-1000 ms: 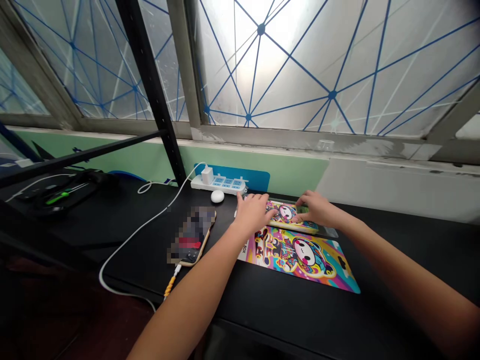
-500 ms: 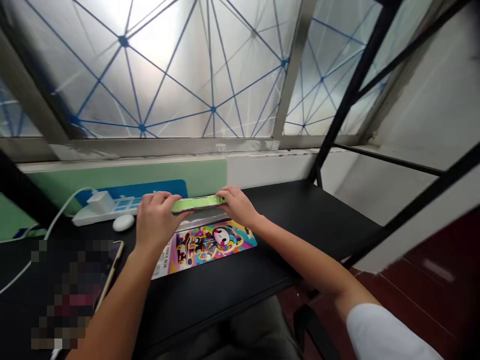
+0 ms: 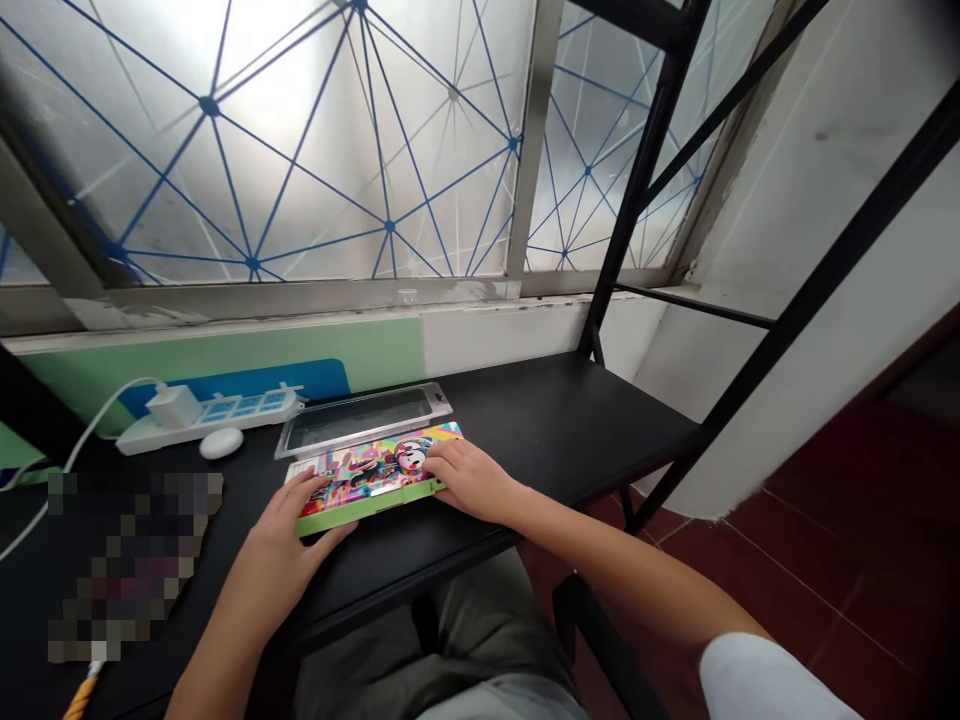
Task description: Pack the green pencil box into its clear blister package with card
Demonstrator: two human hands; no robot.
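Observation:
A pencil box [image 3: 375,484] with a bright cartoon lid and lime-green sides lies on the black desk, its long side towards me. My left hand [image 3: 289,525] grips its left end, thumb along the front and fingers over the far corner. At the other end, the fingers of my right hand [image 3: 474,482] are closed over the lid and edge. Part of a white printed card [image 3: 301,468] shows at the box's back left; the rest is hidden. Just behind lies a clear plastic tray [image 3: 366,421], with neither hand on it.
A white power strip [image 3: 247,408] with a plugged-in charger [image 3: 174,407] stands at the back left. Before it sits a white rounded object [image 3: 221,443]. A blurred-out item [image 3: 135,565] lies at the left. A black metal frame [image 3: 637,190] rises at the right.
The pencil box has come nearer to me, down over the printed card, and its colourful lid now faces up. The clear tray now lies behind it. My view has shifted right.

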